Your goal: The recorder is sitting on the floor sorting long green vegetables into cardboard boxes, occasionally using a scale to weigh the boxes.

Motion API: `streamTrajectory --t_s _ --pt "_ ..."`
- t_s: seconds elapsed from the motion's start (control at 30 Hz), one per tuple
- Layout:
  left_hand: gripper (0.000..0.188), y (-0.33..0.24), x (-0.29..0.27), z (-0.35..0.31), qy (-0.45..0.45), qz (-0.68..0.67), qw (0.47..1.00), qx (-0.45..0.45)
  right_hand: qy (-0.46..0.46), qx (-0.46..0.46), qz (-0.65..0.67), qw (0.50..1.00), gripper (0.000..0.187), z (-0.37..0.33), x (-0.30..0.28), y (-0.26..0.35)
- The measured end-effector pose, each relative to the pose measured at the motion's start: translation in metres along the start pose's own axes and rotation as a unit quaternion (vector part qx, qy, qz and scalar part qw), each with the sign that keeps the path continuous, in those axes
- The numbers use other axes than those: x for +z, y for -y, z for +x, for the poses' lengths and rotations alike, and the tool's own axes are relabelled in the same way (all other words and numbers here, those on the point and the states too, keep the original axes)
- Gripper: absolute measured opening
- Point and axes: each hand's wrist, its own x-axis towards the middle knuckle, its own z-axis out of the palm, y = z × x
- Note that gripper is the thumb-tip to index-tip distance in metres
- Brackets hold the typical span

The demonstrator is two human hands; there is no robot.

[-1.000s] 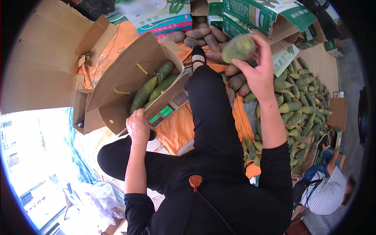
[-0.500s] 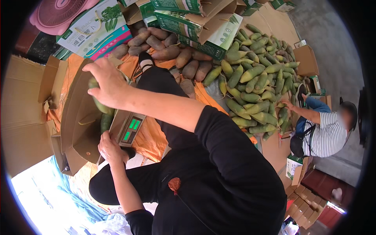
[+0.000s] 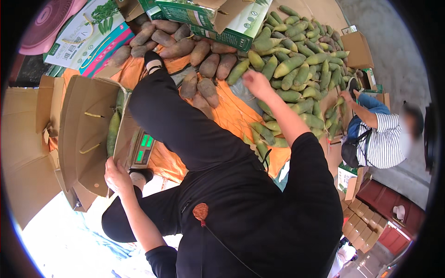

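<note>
An open cardboard box [image 3: 88,134] rests on a digital scale [image 3: 143,149] with a lit green display, at my left. Inside it are long green radishes [image 3: 112,133], partly hidden by the box wall. My left hand [image 3: 119,178] is closed on the box's near edge. Stretched out to the right, my right hand [image 3: 257,85] hovers at the left edge of a big heap of green radishes [image 3: 301,69]. Motion smears its fingers, and I see no radish in it.
Brownish-red root vegetables [image 3: 178,47] lie on an orange sheet [image 3: 227,118] ahead. Printed green-and-white cartons [image 3: 227,39] stand behind them. A pink fan [image 3: 51,23] is at far left. Beyond the heap, a person in a striped shirt [image 3: 382,141] reaches toward the radishes.
My right hand has swung from above the box across to the radish heap. My left hand has shifted slightly left along with the view. The radishes in the box now show more clearly.
</note>
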Motion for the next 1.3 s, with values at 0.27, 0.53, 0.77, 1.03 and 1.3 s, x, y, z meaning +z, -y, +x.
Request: streamTrajectory --t_s 0.27,0.53,0.77,1.03,1.3 --pt "0.022 0.009 0.000 -0.005 -0.025 0.022 0.999 0.012 0.223 0.104 -0.174 0.953 0.023 -0.114 0.081 -0.190" --pt "0.026 0.017 0.000 -0.003 -0.005 0.044 0.999 0.009 0.086 0.378 0.108 0.915 0.014 -0.144 0.066 -0.223" --pt "0.026 0.018 0.003 -0.004 -0.007 0.031 0.999 0.005 -0.298 0.465 0.588 0.591 0.039 -0.109 0.042 -0.221" --pt "0.019 0.012 -0.014 -0.007 -0.013 0.036 0.999 -0.028 -0.282 0.464 0.669 0.507 0.061 -0.084 0.038 -0.245" --pt "0.016 0.000 -0.021 -0.006 0.001 0.024 0.999 -0.032 -0.216 0.525 0.636 0.523 0.048 -0.068 0.000 -0.265"
